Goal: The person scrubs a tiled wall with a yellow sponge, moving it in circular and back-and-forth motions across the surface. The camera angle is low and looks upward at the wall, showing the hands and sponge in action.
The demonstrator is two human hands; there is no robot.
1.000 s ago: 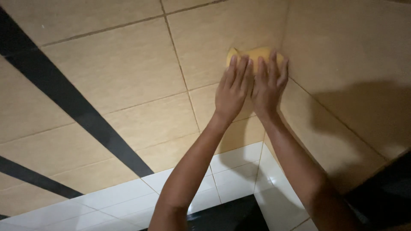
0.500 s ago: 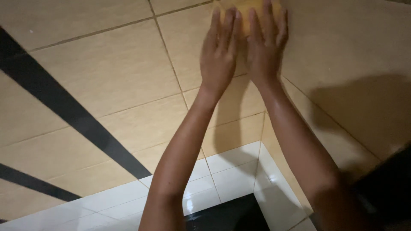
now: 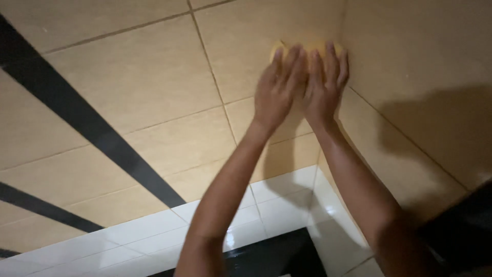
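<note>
Compared with half a second ago, we see both hands and the yellow sponge [image 3: 307, 48] sitting lower on the beige tiled wall [image 3: 133, 92], back down from the top edge of the view, with the sponge's upper rim showing again above the fingertips. Our left hand [image 3: 277, 90] and right hand [image 3: 324, 84] lie flat, fingers stretched out and close together, palms pressing the sponge against the tile rather than curling round it; the two hands touch side by side. The sponge sits just left of the inside corner where the wall meets the adjoining wall [image 3: 420, 61], its right end nearly at that edge, so there is little room rightward. To the left the tiles run open as far as the black diagonal stripe [image 3: 87, 128], well apart. Below, beige tile continues down to the white tile band [image 3: 287, 187] near the bottom.
</note>
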